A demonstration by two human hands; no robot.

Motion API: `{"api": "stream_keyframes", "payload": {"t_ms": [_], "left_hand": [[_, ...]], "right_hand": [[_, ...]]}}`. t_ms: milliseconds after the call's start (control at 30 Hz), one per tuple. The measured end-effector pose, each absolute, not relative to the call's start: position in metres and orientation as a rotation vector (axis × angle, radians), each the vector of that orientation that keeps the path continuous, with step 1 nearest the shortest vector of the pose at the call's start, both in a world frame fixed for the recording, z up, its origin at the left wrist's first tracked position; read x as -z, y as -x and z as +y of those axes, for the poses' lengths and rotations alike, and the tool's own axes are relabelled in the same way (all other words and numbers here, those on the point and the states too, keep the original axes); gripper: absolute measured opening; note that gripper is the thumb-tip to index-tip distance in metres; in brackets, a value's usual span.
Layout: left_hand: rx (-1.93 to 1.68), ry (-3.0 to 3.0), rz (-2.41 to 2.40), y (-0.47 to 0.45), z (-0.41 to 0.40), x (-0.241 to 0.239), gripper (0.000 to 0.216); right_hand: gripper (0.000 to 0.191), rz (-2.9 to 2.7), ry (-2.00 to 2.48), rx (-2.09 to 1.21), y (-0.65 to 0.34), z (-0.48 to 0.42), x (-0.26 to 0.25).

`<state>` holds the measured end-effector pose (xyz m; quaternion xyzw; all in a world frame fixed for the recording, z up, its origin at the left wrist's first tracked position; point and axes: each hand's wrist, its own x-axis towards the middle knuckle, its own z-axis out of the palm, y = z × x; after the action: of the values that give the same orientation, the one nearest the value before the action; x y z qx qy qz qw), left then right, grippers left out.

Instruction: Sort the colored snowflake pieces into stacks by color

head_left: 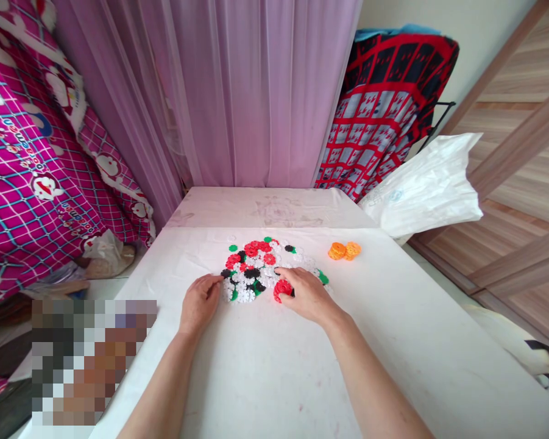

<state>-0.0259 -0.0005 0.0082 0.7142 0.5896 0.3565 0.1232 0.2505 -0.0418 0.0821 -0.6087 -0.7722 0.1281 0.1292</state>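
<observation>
A heap of small plastic snowflake discs, red, white, black and green, lies on the white table. My left hand rests palm down at the heap's left edge, fingers stretched out, fingertips touching a black disc. My right hand lies on the heap's right side, with its index finger reaching into the discs and its thumb closed on a red disc. A small separate pile of orange discs sits to the right of the heap.
A white plastic bag lies at the table's far right corner. Pink curtains hang behind the table. A pink patterned cloth is on the left, a red and black blanket at the back right. A blurred patch covers the lower left.
</observation>
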Motion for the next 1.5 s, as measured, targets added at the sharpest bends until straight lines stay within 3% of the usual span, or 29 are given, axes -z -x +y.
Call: {"api": "stream_keyframes", "payload": {"t_ms": [300, 500, 1000, 1500], "left_hand": [[-1.024, -2.098, 1.717, 0.026, 0.000, -0.008, 0.032], [-1.018, -2.102, 1.718, 0.027, 0.000, -0.007, 0.033], [-1.040, -2.092, 1.712, 0.028, 0.002, -0.005, 0.032], [-1.028, -2.095, 1.721, 0.027, 0.002, -0.004, 0.034]], "right_hand": [[0.046, -2.229, 1.765, -0.381, -0.252, -0.041, -0.084], [0.030, -2.133, 1.915, -0.359, -0.254, 0.002, -0.082], [0.033, -2.219, 2.055, -0.297, -0.224, 0.057, -0.069], [0.041, -2.123, 1.778, -0.510, -0.258, -0.033, -0.094]]}}
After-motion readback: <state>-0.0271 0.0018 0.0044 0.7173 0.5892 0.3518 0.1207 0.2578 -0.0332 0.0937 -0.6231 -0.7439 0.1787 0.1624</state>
